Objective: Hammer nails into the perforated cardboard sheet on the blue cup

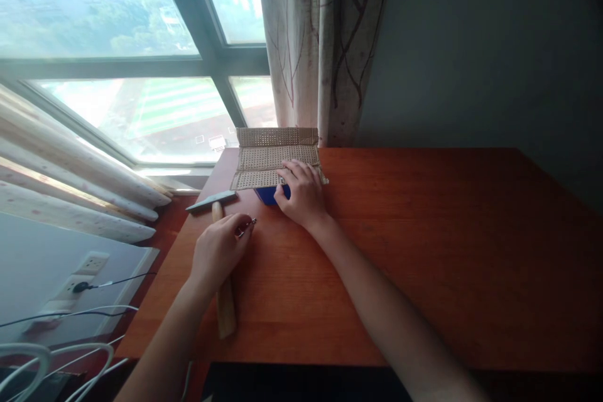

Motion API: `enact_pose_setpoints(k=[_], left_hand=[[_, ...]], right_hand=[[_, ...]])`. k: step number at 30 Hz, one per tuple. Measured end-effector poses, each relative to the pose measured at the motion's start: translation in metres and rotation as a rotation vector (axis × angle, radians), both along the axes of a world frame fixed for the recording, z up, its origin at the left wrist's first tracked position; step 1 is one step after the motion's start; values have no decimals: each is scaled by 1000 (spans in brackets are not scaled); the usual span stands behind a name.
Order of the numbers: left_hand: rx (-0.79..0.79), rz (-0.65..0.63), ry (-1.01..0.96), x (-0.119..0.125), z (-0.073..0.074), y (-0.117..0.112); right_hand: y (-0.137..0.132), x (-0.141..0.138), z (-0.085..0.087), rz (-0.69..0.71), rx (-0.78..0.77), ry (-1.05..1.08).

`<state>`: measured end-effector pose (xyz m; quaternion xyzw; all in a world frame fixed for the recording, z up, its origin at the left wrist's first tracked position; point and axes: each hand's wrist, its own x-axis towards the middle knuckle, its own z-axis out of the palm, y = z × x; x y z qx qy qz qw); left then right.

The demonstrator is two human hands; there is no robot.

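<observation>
My left hand (pixel 219 244) is closed, with small shiny metal pieces (pixel 247 226) poking out between thumb and fingertips; they look like screws or nails. Beneath that hand lies a hammer (pixel 226 311) with a wooden handle, its grey metal head pointing away from me. My right hand (pixel 304 198) has its fingers bent over the near edge of a creased, tan sheet full of small holes (pixel 254 158). Its thumb is lower, in front of a blue box-like object (pixel 266 195) under the sheet. A tiny item seems to be at those fingertips, too small to name.
The reddish-brown wooden table (pixel 424 251) stretches to the right. Behind it are a window (pixel 113 69) and a patterned curtain (pixel 301 38). Wall sockets (pixel 85 273) with a plug and loose white cables (pixel 61 352) are at lower left, beside the table edge.
</observation>
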<state>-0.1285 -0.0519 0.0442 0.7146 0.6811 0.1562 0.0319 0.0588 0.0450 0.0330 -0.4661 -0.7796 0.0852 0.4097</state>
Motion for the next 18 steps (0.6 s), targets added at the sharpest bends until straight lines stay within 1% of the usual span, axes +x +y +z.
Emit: enact_pose_setpoints(k=[4, 7, 9, 12, 15, 18], left_hand=[[-1, 86, 110, 8, 5, 2], [16, 125, 120, 6, 7, 4], [42, 116, 79, 3, 7, 5], [131, 74, -37, -2, 11, 10], [253, 30, -144, 3, 22, 17], [342, -14, -174, 16, 37, 29]], right_hand=[[0, 0, -1, -5, 13, -12], [0, 0, -1, -9, 14, -16], [0, 1, 0, -9, 13, -18], [-1, 1, 0, -11, 4, -22], [-1, 1, 1, -10, -10, -26], [-2, 2, 3, -3, -19, -27]])
